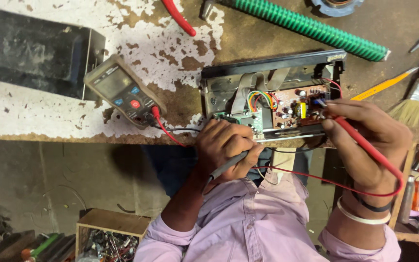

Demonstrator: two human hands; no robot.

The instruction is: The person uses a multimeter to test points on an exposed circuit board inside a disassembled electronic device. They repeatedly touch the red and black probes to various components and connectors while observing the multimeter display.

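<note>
The big worktop (267,39) is brown with patchy white paint, and its front edge runs from 9 o'clock to 3 o'clock across the middle of the view. Below that edge there is only floor and the person's lap.

An open black device case (267,65) lies at the front edge, its long side going 9 to 3 o'clock. Inside it sits a brown circuit board (297,104), with a small green board (243,119) at its 9 o'clock side.

A green ribbed hose (311,26) lies at 12 o'clock from the case. A paint brush (410,104) and a yellow pencil (384,85) lie at 3 o'clock. A grey meter (120,92) rests well apart at 9 o'clock, tilted, with wires running from it to the hands.

The right hand (374,140) is closest to the brown board. Its grip is closed around a red probe (364,145). The probe's long line runs from 4 o'clock up to 10 o'clock, and its tip (320,103) touches the right end of the brown board.

The left hand (226,145) is at the case's front left corner. Its grip is closed around a dark probe (229,167), pointing to 2 o'clock, toward the green board. The tip is hidden by the fingers.

Open room is small: the case wall is at 12 o'clock and the worktop edge is right under both hands.
</note>
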